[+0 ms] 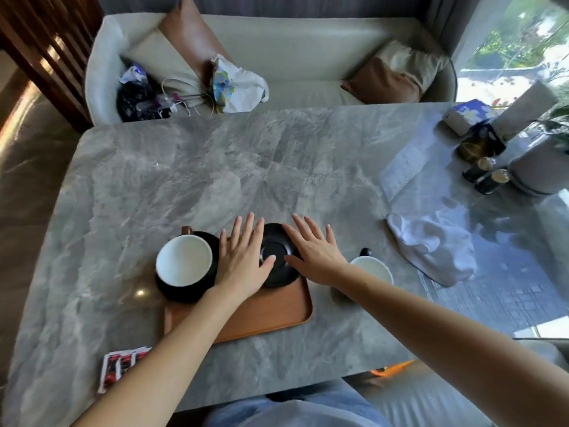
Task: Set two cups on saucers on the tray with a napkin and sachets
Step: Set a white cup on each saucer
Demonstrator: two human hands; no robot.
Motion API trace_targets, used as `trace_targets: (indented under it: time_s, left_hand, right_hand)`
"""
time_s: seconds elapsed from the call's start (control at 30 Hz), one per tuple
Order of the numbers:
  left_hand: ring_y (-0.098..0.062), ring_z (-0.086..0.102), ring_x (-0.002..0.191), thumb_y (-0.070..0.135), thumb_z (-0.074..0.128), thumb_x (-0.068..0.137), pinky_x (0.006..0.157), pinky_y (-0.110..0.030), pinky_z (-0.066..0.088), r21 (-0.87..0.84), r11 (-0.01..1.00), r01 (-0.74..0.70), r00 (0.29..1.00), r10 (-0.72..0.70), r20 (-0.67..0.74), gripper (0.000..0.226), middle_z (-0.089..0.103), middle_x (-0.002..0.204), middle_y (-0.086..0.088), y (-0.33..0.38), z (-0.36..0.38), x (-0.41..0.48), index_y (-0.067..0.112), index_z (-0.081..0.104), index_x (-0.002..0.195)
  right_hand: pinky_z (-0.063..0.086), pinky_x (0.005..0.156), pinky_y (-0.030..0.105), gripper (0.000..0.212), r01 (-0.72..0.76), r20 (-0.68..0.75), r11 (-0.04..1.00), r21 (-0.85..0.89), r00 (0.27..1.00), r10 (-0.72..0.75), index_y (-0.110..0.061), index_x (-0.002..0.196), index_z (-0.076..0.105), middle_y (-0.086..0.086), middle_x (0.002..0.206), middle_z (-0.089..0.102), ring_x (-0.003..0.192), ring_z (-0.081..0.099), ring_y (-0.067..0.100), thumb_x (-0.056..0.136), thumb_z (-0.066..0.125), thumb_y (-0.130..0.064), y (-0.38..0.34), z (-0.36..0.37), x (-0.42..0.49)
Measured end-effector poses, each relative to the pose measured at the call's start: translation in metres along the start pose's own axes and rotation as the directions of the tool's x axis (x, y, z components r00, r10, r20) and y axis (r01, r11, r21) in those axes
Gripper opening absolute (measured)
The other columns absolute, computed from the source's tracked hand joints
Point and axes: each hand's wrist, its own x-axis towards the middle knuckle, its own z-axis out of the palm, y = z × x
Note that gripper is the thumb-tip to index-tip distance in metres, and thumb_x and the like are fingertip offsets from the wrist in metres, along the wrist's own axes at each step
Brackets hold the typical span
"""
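A brown wooden tray (271, 312) lies on the grey marble table. At its left end a black cup with a white inside (184, 261) stands on a black saucer (181, 292). A second, bare black saucer (278, 257) rests at the tray's far right corner. My left hand (243, 257) and my right hand (314, 255) lie flat with spread fingers on its left and right rims. A second cup (374, 268) stands on the table right of the tray, partly hidden by my right forearm. A crumpled white napkin (434, 248) lies farther right. Red sachets (121, 365) lie at the near left.
At the far right stand a box (465, 117), small dark jars (489, 178) and a white pot (538, 171). A laminated sheet (406, 164) lies near them. A beige sofa (308, 57) with cushions and bags runs behind the table.
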Motion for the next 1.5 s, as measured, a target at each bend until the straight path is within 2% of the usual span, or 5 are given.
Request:
trace_targets:
  time_s: [0.33,0.5,0.9,1.2,1.5]
  left_hand:
    - [-0.018,-0.006,0.147,0.05,0.039,0.091,0.117,-0.043,-0.005,-0.032,0.998,-0.062,0.983,0.067,0.173,0.077,-0.003,0.16,-0.001,0.106,0.055,0.024,0.018,-0.001,0.149]
    - [-0.023,0.037,0.135,0.046,0.044,0.092,0.11,-0.04,0.033,-0.39,0.904,0.175,0.89,0.024,0.455,0.06,0.038,0.149,-0.004,0.136,0.084,0.035,0.02,0.028,0.143]
    - [-0.026,0.054,0.113,0.007,0.051,0.084,0.093,-0.033,0.043,-0.471,0.757,0.453,0.806,-0.122,0.58,0.037,0.058,0.124,-0.014,0.153,0.1,0.038,0.008,0.048,0.122]
    - [-0.021,0.058,0.096,0.001,0.052,0.083,0.073,-0.036,0.057,-0.706,0.228,0.671,0.742,-0.225,0.632,0.031,0.057,0.101,-0.006,0.106,0.064,0.026,0.018,0.045,0.107]
    - [-0.012,0.056,0.09,0.005,0.052,0.083,0.066,-0.031,0.057,-0.789,0.154,0.595,0.774,-0.376,0.51,0.029,0.054,0.099,0.006,0.018,0.036,0.021,0.028,0.051,0.101]
  right_hand:
    - [0.008,0.116,0.057,0.071,-0.131,0.075,0.991,0.04,0.989,0.128,-0.028,0.149,0.007,0.0,0.16,-0.002,0.147,-0.003,0.023,0.092,0.044,-0.049,0.117,-0.007,-0.041]
    - [0.034,0.107,0.042,0.084,-0.224,0.085,0.963,0.152,0.973,0.213,-0.014,0.148,0.009,0.012,0.151,0.024,0.136,0.029,0.033,0.085,0.061,-0.029,0.159,-0.006,-0.057]
    - [0.045,0.031,0.02,0.033,-0.513,0.654,0.824,0.241,0.713,0.252,0.004,0.114,0.05,0.012,0.07,0.06,0.04,0.059,0.012,0.084,0.043,-0.008,0.176,0.011,-0.046]
    - [0.054,0.04,0.023,0.027,-0.438,0.705,0.839,0.323,0.702,0.095,0.0,0.113,0.051,0.011,0.083,0.057,0.064,0.063,0.024,0.087,0.042,0.0,0.126,-0.028,0.015]
    - [0.051,0.039,0.02,0.036,-0.457,0.587,0.731,0.506,0.804,0.095,-0.007,0.123,0.053,0.01,0.089,0.06,0.06,0.062,0.016,0.089,0.041,-0.005,0.044,-0.013,0.052]
